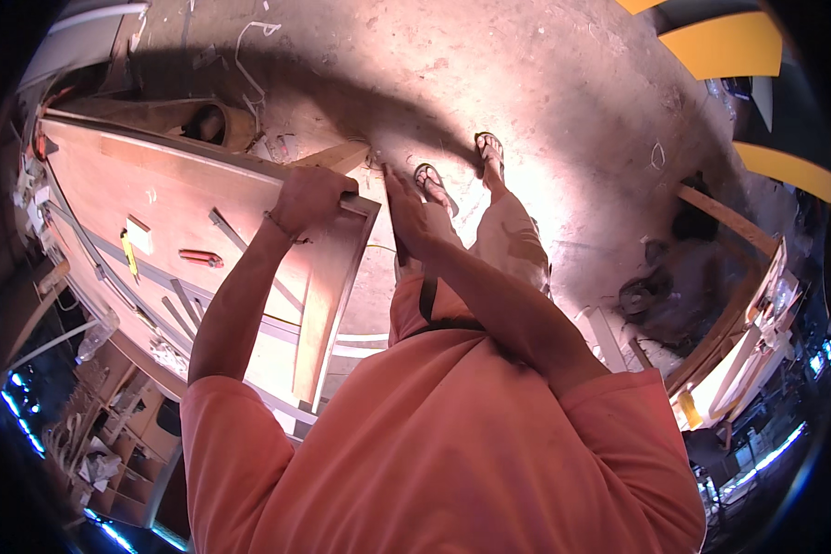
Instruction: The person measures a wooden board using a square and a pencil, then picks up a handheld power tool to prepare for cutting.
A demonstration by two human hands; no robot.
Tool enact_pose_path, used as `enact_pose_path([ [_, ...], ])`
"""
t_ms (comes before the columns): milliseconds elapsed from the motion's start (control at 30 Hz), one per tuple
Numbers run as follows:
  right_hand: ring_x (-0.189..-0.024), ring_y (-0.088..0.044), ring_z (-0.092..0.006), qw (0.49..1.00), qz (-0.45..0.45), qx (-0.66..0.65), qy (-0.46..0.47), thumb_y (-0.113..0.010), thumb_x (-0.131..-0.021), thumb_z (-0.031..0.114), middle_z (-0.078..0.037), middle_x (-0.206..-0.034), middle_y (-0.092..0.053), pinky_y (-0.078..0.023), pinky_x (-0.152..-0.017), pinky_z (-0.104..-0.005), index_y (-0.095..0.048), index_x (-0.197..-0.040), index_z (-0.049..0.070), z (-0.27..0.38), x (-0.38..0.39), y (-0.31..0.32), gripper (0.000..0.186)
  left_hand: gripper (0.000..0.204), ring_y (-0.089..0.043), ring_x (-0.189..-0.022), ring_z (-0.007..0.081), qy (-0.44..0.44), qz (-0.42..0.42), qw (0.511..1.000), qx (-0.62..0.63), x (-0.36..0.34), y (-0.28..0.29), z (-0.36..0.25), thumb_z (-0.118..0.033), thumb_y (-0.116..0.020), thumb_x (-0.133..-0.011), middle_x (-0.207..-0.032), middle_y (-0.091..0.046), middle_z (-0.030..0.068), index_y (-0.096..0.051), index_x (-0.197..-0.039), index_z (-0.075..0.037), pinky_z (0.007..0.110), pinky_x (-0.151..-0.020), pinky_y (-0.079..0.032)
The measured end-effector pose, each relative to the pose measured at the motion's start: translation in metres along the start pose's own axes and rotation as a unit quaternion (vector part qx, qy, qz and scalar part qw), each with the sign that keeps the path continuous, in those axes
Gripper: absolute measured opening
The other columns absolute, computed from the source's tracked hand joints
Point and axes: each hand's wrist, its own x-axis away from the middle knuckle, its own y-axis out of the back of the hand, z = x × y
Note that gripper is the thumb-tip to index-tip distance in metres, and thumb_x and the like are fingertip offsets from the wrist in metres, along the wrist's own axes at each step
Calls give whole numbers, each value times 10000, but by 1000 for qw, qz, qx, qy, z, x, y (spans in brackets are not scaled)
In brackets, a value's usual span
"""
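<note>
A pale wooden tabletop (157, 175) is on the left. By its far corner, the left hand (316, 199) is curled; what it pinches, one can't tell. The right hand (410, 220) is just beside, fingers straight, pressed together. A red tool (200, 258) lies on the wood.

No lettering, label, number or sign can be read.

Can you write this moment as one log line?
Left hand: curled at tabletop corner, hold unclear | Right hand: outstretched, right of corner | On tabletop: red tool, yellow tool
</note>
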Motion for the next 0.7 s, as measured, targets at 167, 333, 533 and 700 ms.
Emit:
enact_pose_path([
  [167, -920, -664, -229, 972, -71, -79, -211, -453, -1037, 630, -131, -1048, -647, -570, -813, -398, -616, -1355, 126, -55, -20, 60, 618, 569, -699, -1129, 315, 7, 70, 989, 133, 1, 35, -32, -454, -857, -764, -1184, -744, 118, -744, -1190, -93, 432, -982, -535],
  [333, -792, -593, -198, 921, -97, -273, -260, -472, -1024, 647, -74, -921, -536, -558, -699, -406, -554, -1344, 160, -24, -7, 105, 589, 457, -736, -1034, 331, 86, 95, 984, 120, -20, 4, -52, -346, -792, -727, -1060, -776, 154, -783, -1088, -65, 424, -959, -562],
  [533, -910, -622, -222, 906, -43, -343, -242, -561, -991, 612, -77, -1031, -542, -579, -767, -438, -552, -1308, 149, -12, -2, 104, 561, 277, -763, -879, 365, 152, 99, 972, 148, -49, -5, -44, -256, -727, -702, -933, -789, 178, -813, -883, -65, 447, -876, -604],
  [700, -989, -683, -261, 920, 14, -315, -232, -632, -973, 587, -77, -985, -581, -612, -814, -487, -584, -1217, 98, 22, 18, 88, 549, 237, -732, -699, 294, 153, 25, 978, 137, -56, -26, -33, -218, -730, -736, -744, -745, 184, -811, -837, -20, 410, -757, -595],
])
